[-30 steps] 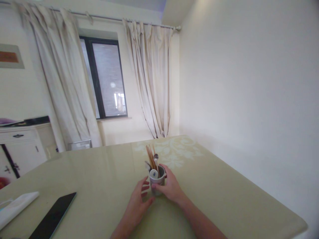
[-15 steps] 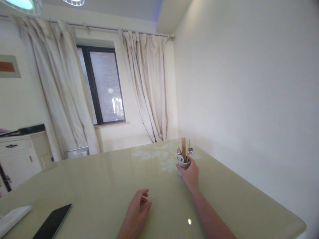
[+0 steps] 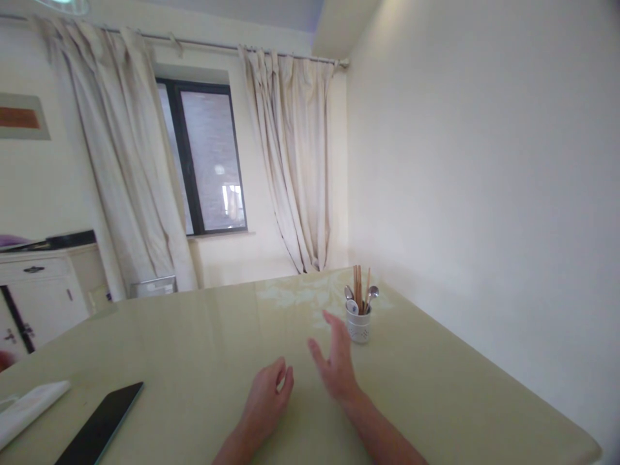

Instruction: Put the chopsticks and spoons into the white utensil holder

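Observation:
A white utensil holder [image 3: 359,330] with small holes in its side stands upright toward the far right of the table. It contains wooden chopsticks [image 3: 358,289], metal spoons [image 3: 373,293] and a white spoon [image 3: 352,307]. My right hand [image 3: 336,361] is just left of the holder and nearer to me, open with thumb and fingers spread, holding nothing. Loosely curled, my left hand [image 3: 267,397] hovers above or rests on the table; I cannot tell which. A gap shows between its thumb and fingers, and nothing is seen in it.
The pale green glossy table [image 3: 203,342] runs up to the wall on the right. At its near left lie a dark flat tablet-like object [image 3: 101,423] and a white object [image 3: 31,410]. A white cabinet [image 3: 43,290] stands beyond the left edge, curtains [image 3: 300,155] behind.
My right hand has let go of the utensil holder and moved left and toward me, opening. The holder stays upright on the table. My left hand's fingers have curled in slightly.

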`<state>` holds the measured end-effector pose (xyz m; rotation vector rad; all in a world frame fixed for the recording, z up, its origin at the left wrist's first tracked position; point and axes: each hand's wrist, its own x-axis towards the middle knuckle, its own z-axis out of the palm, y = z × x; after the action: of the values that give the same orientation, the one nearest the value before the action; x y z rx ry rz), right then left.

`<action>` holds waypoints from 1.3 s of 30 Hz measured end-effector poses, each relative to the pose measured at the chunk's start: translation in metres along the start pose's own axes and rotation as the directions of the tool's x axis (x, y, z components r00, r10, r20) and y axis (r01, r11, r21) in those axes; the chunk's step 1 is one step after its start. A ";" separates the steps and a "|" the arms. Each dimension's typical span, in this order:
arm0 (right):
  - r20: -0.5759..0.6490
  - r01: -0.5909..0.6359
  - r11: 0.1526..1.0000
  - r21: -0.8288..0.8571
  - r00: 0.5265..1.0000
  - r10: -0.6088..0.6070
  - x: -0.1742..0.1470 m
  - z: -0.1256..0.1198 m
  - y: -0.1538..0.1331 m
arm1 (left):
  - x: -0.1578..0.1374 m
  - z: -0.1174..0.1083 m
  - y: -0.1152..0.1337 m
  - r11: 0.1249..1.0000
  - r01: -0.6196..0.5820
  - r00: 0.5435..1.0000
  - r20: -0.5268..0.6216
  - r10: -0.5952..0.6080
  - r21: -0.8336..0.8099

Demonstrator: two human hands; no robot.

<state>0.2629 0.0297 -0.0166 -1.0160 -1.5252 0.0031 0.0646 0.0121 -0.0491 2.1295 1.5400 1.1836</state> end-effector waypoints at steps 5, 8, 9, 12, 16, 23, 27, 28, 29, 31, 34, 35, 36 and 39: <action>0.648 0.043 0.952 0.303 0.723 -0.239 -0.024 0.027 -0.037 | -0.002 -0.002 -0.006 0.981 -0.137 0.966 0.202 0.164 -0.140; 0.714 -0.061 0.943 0.326 0.671 -0.203 -0.025 0.026 -0.042 | -0.009 -0.003 -0.008 0.973 -0.186 0.958 0.196 0.211 -0.138; 0.718 -0.082 0.944 0.320 0.671 -0.185 -0.024 0.024 -0.042 | -0.011 -0.003 -0.008 0.970 -0.193 0.955 0.200 0.220 -0.147; 0.731 -0.134 0.940 0.314 0.666 -0.149 -0.020 0.017 -0.044 | -0.013 -0.003 -0.006 0.955 -0.227 0.947 0.186 0.262 -0.189; 0.730 -0.181 0.922 0.344 0.668 -0.141 -0.018 0.013 -0.048 | -0.015 -0.005 -0.005 0.953 -0.251 0.945 0.171 0.280 -0.172; 0.719 -0.179 0.922 0.345 0.681 -0.137 -0.022 0.014 -0.047 | -0.021 -0.008 -0.006 0.948 -0.280 0.933 0.188 0.306 -0.154; 0.720 -0.167 0.928 0.333 0.680 -0.136 -0.022 0.012 -0.048 | -0.021 -0.008 -0.005 0.948 -0.265 0.931 0.208 0.299 -0.177; 0.720 -0.166 0.927 0.335 0.680 -0.139 -0.021 0.011 -0.049 | -0.021 -0.009 -0.004 0.947 -0.266 0.930 0.208 0.302 -0.182; 0.721 -0.166 0.926 0.338 0.678 -0.141 -0.020 0.011 -0.050 | -0.020 -0.011 -0.002 0.945 -0.270 0.929 0.207 0.306 -0.185; 0.725 -0.168 0.925 0.340 0.673 -0.145 -0.018 0.010 -0.051 | -0.020 -0.014 0.001 0.943 -0.278 0.927 0.208 0.313 -0.182; 0.729 -0.162 0.926 0.342 0.668 -0.152 -0.018 0.011 -0.050 | -0.020 -0.019 0.006 0.950 -0.270 0.928 0.220 0.300 -0.159; 0.729 -0.163 0.924 0.346 0.667 -0.155 -0.018 0.011 -0.050 | -0.020 -0.020 0.007 0.953 -0.262 0.929 0.229 0.292 -0.151; 0.729 -0.163 0.922 0.351 0.665 -0.160 -0.018 0.012 -0.049 | -0.020 -0.020 0.007 0.956 -0.255 0.929 0.237 0.284 -0.147; 0.740 -0.168 0.922 0.350 0.653 -0.162 -0.019 0.012 -0.047 | -0.020 -0.019 0.008 0.959 -0.244 0.929 0.249 0.274 -0.146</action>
<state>0.2240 -0.0035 -0.0096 -0.6991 -2.1700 0.8178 0.0537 -0.0131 -0.0413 2.3546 1.0770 0.9797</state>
